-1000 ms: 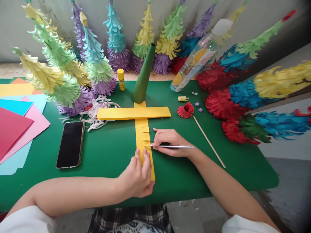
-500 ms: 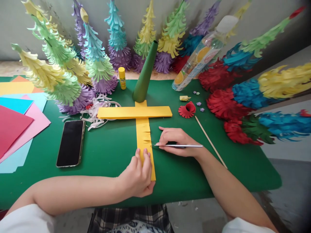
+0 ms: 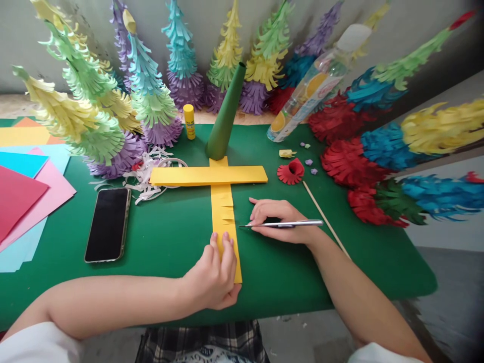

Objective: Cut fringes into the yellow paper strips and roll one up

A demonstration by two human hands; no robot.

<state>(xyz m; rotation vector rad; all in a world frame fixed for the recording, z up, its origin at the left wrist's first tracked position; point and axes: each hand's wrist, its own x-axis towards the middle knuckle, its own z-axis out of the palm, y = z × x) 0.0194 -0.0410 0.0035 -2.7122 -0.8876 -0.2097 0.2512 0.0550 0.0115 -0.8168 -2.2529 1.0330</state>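
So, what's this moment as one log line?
left hand: on slit yellow paper strip | right hand: holding slim silver pen-shaped tool, tip beside strip

To your left, a dark-screened phone [image 3: 108,225] is lying; ahead, rightward, a clear bottle [image 3: 307,93] is standing.

Yellow paper strip [image 3: 219,214] flat, right edge slit; slim silver pen-like tool [image 3: 302,223] just beside.

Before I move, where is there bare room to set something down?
Bare table: between the phone and the lengthwise yellow strip, and right of the wooden stick, in front of the rightmost paper trees. Crowded: the back, with more trees, bottle and glue stick; the left edge, under coloured sheets.
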